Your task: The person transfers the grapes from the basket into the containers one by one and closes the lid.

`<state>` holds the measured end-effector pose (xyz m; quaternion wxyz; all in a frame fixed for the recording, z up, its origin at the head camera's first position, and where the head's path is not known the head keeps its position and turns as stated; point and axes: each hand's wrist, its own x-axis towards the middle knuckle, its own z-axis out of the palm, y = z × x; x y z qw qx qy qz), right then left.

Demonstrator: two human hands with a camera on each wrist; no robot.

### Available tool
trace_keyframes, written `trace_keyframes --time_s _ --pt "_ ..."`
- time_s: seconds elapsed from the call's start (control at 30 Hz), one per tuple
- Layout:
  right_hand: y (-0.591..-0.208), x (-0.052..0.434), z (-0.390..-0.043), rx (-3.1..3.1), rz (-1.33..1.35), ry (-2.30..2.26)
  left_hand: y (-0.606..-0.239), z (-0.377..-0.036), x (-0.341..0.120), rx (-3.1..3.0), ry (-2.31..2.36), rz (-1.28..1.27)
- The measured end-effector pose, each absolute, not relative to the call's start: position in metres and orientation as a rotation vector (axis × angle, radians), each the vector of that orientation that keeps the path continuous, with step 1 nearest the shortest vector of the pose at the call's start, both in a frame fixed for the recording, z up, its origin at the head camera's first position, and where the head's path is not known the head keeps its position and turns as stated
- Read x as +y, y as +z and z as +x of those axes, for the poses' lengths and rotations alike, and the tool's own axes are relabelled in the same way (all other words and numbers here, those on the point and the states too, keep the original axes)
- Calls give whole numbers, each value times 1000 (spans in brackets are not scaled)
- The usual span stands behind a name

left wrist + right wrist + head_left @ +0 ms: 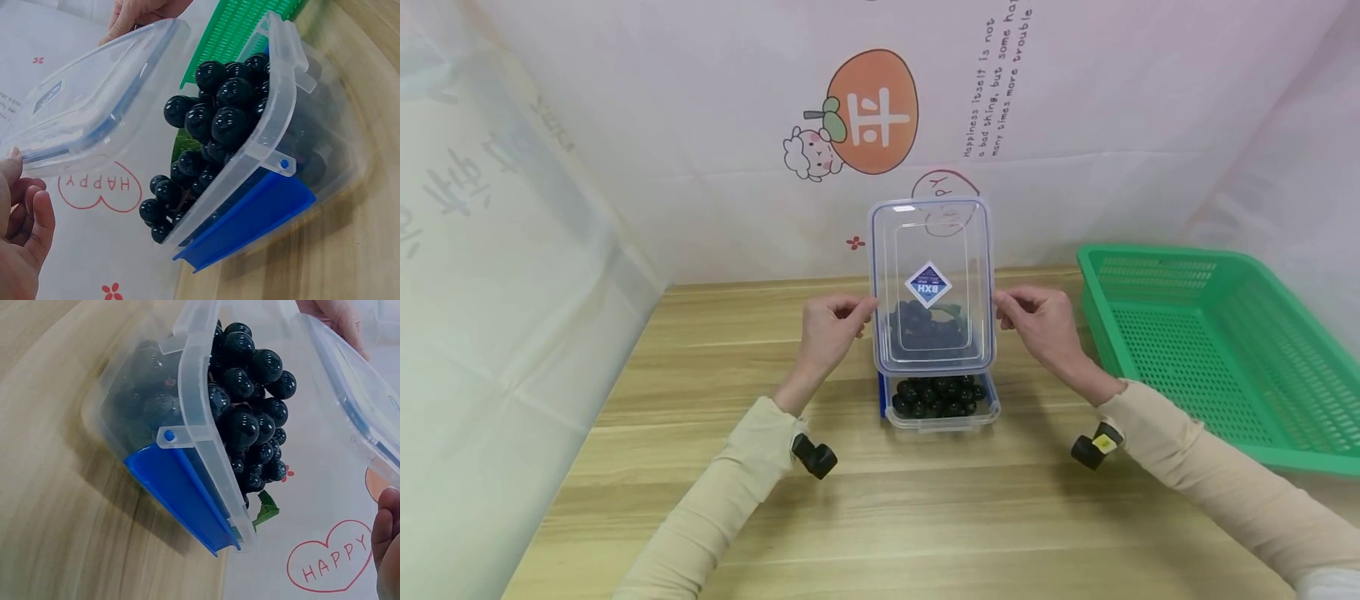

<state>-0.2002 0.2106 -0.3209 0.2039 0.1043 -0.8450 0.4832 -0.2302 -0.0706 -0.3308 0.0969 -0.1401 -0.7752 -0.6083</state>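
Clear lid (932,287) pinched by its long edges, left hand (829,329) on one side, right hand (1043,327) on the other, held tilted above the table (715,433). Open container (942,408) of dark grapes (937,397) just below and nearer than the grip. Blue side latches (250,222) plain only in wrist views. Green basket (1217,350) whole only in head view, beyond right hand.
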Motion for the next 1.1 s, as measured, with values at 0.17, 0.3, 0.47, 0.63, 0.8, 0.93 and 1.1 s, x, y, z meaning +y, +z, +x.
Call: trace_keyframes --time_s 0.17,0.3,0.47,0.63,0.8,0.93,1.1 --pt "-323 212 -199 -2418 289 1326 -335 -230 -71 -2360 -1794 -390" --pt "-326 212 -199 -2497 265 1286 -337 -230 -72 -2417 -1785 -381" --pt "-332 215 -200 -2607 246 1224 -341 -230 -73 -2486 -1775 -391" --pt "-337 217 -202 -2682 279 1172 -348 -230 -74 -2543 -1734 -426" --pt "-337 218 -203 -2780 259 1124 -351 -228 -74 -2631 -1703 -445" --pt "-337 219 -203 -2859 261 1114 -356 -226 -74 -2681 -1673 -447" --pt "-338 220 -202 -2914 282 1122 -362 -222 -73 -2733 -1646 -432"
